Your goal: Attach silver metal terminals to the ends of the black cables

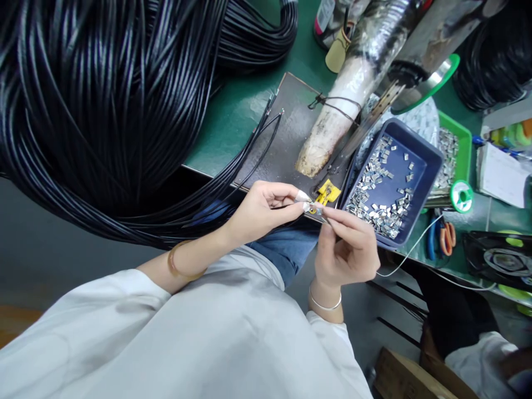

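My left hand (266,208) is closed in a pinch, with white coverings on its thumb and fingertip. A thin black cable comes in beneath it, and its end seems to lie between those fingertips. Opposite, my right hand (349,244) pinches a small silver metal piece (318,211) with thumb and forefinger. The fingertips of both hands almost meet at the table's front edge. Just behind them, a yellow fixture (328,192) sits on a dark board (276,147). Fingers partly cover the held parts, so fine detail is hidden.
A large bundle of black cables (103,100) covers the left side. Right of my hands, a blue tray (421,191) holds many small metal shells. Beyond are a green tray (465,144), a solder spool (461,195), pliers (447,238) and a wrapped tube (353,83). Another person sits at lower right.
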A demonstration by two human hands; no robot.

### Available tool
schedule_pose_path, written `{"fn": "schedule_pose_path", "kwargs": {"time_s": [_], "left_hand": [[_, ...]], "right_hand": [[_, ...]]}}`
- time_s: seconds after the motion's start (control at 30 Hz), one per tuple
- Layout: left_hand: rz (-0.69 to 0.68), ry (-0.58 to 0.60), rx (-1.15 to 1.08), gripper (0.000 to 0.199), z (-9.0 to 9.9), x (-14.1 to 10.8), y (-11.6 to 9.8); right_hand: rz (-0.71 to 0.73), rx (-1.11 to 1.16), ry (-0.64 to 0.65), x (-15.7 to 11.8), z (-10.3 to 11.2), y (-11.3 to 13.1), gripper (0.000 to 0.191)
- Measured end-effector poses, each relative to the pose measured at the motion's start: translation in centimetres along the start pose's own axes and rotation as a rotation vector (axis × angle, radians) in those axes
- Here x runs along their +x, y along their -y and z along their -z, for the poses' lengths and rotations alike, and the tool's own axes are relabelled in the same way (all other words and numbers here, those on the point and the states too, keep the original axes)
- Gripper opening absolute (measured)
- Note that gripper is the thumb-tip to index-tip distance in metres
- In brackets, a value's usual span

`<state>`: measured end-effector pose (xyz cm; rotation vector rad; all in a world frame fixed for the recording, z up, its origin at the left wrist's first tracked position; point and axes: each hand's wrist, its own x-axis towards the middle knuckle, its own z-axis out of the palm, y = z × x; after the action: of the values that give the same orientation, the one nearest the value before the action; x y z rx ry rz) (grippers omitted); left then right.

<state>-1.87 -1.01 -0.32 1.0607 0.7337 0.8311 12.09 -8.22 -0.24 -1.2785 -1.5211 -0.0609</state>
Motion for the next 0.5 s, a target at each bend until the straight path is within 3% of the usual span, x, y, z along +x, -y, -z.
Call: {"fn": "schedule_pose_path", "kwargs": {"time_s": [0.1, 0.3, 0.37, 0.5], "left_hand": [[-0.003, -0.018, -0.019, 0.008, -0.1, 0.2, -0.2], [0.01, -0.022, 0.005, 0.01, 0.2, 0.5, 0.0], [0.005, -0.028, 0.026, 0.013, 0.1, 0.5, 0.0], [0.018, -0.046, 0.043, 0.013, 0.0, 0.6, 0.0]], "right_hand": [[0.008, -0.021, 0.024, -0.2, -0.4, -0.4, 0.026], [-0.283, 0.168, -0.013, -0.1, -0.7, -1.0, 0.012], [-0.259, 0.122, 0.032, -0.1, -0.6, -1.2, 0.011], [-0.077, -0.026, 0.077, -0.1, -0.6, -1.6, 0.016]]}}
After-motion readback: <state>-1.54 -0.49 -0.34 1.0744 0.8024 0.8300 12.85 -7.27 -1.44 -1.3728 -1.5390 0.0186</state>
